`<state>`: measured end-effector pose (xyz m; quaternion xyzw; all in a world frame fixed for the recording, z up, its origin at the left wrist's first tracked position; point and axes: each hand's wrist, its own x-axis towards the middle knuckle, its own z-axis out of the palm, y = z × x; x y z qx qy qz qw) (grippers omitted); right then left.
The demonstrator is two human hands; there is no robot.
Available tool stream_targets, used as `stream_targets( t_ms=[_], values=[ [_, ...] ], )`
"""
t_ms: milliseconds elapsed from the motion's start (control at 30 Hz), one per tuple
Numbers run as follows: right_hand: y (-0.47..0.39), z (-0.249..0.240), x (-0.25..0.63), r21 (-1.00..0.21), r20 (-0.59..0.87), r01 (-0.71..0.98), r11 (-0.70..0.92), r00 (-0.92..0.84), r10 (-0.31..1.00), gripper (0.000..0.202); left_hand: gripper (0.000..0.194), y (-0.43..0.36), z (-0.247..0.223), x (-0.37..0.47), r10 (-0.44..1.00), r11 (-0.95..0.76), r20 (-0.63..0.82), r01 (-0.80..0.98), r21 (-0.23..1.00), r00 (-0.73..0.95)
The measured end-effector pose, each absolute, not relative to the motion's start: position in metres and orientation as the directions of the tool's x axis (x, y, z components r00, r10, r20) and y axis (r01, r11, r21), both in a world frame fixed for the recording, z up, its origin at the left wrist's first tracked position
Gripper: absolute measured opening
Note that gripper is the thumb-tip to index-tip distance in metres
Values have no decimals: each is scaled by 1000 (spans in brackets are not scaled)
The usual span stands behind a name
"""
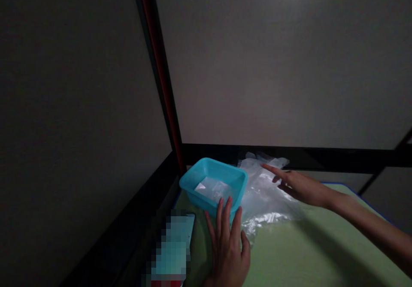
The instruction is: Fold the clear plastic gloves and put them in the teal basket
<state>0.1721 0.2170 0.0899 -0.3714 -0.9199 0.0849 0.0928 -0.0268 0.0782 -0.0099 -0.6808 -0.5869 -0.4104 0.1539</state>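
Note:
A turquoise plastic basin [189, 194] stands at the far left corner of the green table, with a clear plastic packet [212, 188] lying inside. My left hand [227, 248] is open in front of it, fingers spread, the fingertips at the basin's near wall; whether they press on it I cannot tell. Right of the basin lies a crumpled clear plastic bag [267, 199]. Above the bag's right side hovers my right hand [301, 187], index finger stretched out and the other fingers loosely bent, with nothing visible in it.
The green table top [289, 252] has a blue edge and meets a wall with a dark ledge [337, 160] behind. A flat light-blue item [174, 244], partly pixelated, lies at the front left. A dark red post [161, 72] rises in the corner.

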Motion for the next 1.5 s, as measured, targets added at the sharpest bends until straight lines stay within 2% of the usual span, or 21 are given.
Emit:
stream_targets(
  t_ms=[67, 167, 267, 333, 467, 567, 633, 700, 767, 833, 900, 967, 1033, 1133, 1300, 1500],
  values=[
    [220, 87, 159, -169, 121, 700, 694, -684, 719, 65, 45, 78, -12, -27, 684, -256, 730, 936, 242, -1],
    [227, 94, 144, -73, 171, 733, 677, -659, 732, 47, 45, 79, -14, -27, 684, -248, 729, 943, 220, 10],
    [231, 112, 143, -86, 261, 758, 647, -610, 748, 39, 45, 80, -14, -28, 672, -246, 740, 946, 212, 9],
    [229, 125, 149, -190, 332, 741, 643, -568, 753, 37, 45, 81, -14, -29, 671, -253, 741, 944, 213, 13],
    [215, 136, 169, -538, 438, 547, 642, -470, 767, 27, 43, 83, -12, -30, 671, -265, 742, 935, 237, 2],
    [199, 133, 185, -719, 445, 401, 568, -362, 819, 28, 41, 82, -10, -31, 641, -321, 768, 913, 252, 14],
    [184, 129, 194, -805, 410, 325, 496, -300, 861, 29, 39, 78, -9, -30, 598, -435, 800, 858, 272, 50],
    [166, 124, 203, -868, 365, 244, 432, -275, 889, 30, 37, 74, -7, -23, 599, -561, 799, 739, 372, 53],
    [148, 116, 210, -910, 328, 163, 380, -273, 904, 33, 30, 69, -6, -13, 687, -612, 727, 545, 573, 7],
    [131, 103, 216, -939, 301, 78, 334, -281, 911, 33, 19, 65, -7, -1, 832, -524, 554, 291, 801, -29],
    [119, 86, 218, -954, 287, -4, 300, -297, 911, 32, 17, 63, -9, 11, 949, -314, 313, 26, 949, 20],
    [110, 67, 219, -960, 280, -66, 273, -314, 907, 32, 31, 61, -12, 19, 983, -31, 66, -199, 979, 170],
    [104, 47, 217, -966, 258, -94, 240, -328, 909, 32, 46, 58, -15, 24, 941, 190, -79, -321, 928, 328],
    [99, 21, 211, -971, 239, -103, 218, -306, 921, 33, 54, 53, -17, 26, 910, 258, -113, -331, 908, 399],
    [92, -3, 202, -967, 252, -94, 237, -203, 946, 36, 38, 48, -16, 27, 927, 180, -81, -246, 953, 366],
    [90, -5, 214, -984, 160, -120, 128, -310, 937, 70, 44, 50, -17, 24, 951, 140, -99, -124, 982, 293]
  ],
)
